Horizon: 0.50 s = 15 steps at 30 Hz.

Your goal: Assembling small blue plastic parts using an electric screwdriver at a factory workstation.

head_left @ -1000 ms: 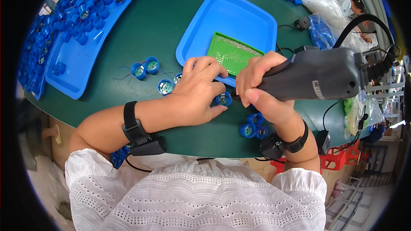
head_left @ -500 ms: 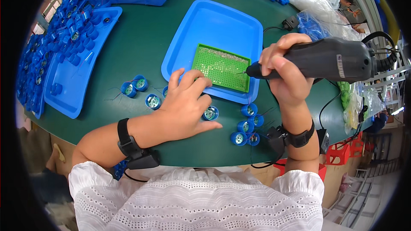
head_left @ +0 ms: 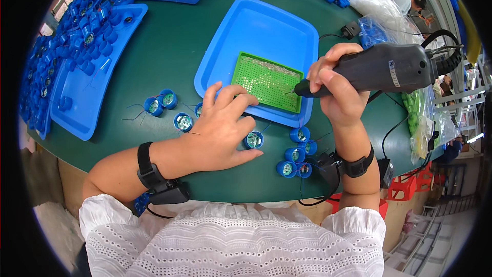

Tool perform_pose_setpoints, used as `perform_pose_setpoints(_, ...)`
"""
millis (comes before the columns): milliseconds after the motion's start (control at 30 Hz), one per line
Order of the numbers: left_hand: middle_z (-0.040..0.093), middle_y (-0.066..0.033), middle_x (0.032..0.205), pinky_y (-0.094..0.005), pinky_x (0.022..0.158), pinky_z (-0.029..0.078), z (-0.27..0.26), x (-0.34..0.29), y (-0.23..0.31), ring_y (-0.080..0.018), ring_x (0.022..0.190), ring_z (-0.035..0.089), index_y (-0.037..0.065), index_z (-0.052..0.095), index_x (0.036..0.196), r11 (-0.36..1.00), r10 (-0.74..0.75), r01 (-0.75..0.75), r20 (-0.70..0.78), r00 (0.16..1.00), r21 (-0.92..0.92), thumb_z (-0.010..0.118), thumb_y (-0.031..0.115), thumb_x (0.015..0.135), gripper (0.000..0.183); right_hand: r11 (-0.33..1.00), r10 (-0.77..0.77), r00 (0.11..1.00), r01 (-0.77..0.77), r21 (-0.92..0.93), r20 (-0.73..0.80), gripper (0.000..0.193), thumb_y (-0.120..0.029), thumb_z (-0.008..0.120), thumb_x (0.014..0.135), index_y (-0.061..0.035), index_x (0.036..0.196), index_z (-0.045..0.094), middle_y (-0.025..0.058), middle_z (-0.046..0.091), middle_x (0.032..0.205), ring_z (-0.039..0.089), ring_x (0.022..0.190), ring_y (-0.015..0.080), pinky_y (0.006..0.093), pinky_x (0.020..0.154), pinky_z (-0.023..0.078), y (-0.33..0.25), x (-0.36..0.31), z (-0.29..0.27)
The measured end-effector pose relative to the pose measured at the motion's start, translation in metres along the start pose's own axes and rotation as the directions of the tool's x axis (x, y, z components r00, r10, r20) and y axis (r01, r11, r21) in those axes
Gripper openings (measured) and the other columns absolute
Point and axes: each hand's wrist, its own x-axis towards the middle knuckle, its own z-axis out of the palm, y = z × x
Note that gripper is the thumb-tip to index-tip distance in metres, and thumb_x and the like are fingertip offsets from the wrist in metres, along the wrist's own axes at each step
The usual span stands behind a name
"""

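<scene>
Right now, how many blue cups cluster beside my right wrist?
5: top cup, right cup, middle cup, lower left cup, lower right cup; the wrist box may hide more.

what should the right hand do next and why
Probably lower the dark grey handheld power tool's thin tip toward the green perforated plastic tray: the right hand holds the tool with its tip over the tray, where small silvery pieces lie. Whether the tip already carries one is too small to tell.
</scene>
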Motion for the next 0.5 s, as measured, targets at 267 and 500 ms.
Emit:
perform_pose_setpoints(267, 0.048, -0.0158, 0.113, -0.0590, 0.093, 0.023, -0.0006, 0.0001, 0.0007, -0.0358, 0.110, 0.040, 0.004, 0.055, 0.073, 1.000, 0.009, -0.009, 0.011, 1.000, -0.012, 0.076, 0.025, 0.057, 0.033, 1.000, 0.026, 1.000, -0.025, 0.013, -0.010, 0.023, 0.002, 0.056, 0.074, 0.0035, 0.097, 0.049, 0.0083, 0.053, 0.072, 0.053, 0.055, 0.0124, 0.0233, 0.050, 0.045, 0.0030, -0.0005, -0.0002)
perform_pose_setpoints(500, 0.048, -0.0157, 0.114, -0.0570, 0.092, 0.025, -0.0008, 0.0000, -0.0001, -0.0351, 0.110, 0.040, 0.004, 0.055, 0.074, 1.000, -0.008, 0.008, -0.008, 1.000, -0.021, 0.076, 0.023, 0.057, 0.033, 0.999, 0.040, 0.999, -0.040, 0.005, -0.020, 0.024, 0.002, 0.056, 0.074, 0.0039, 0.097, 0.049, 0.0081, 0.053, 0.072, 0.053, 0.055, 0.0126, 0.0236, 0.051, 0.045, 0.0019, -0.0007, 0.0024)
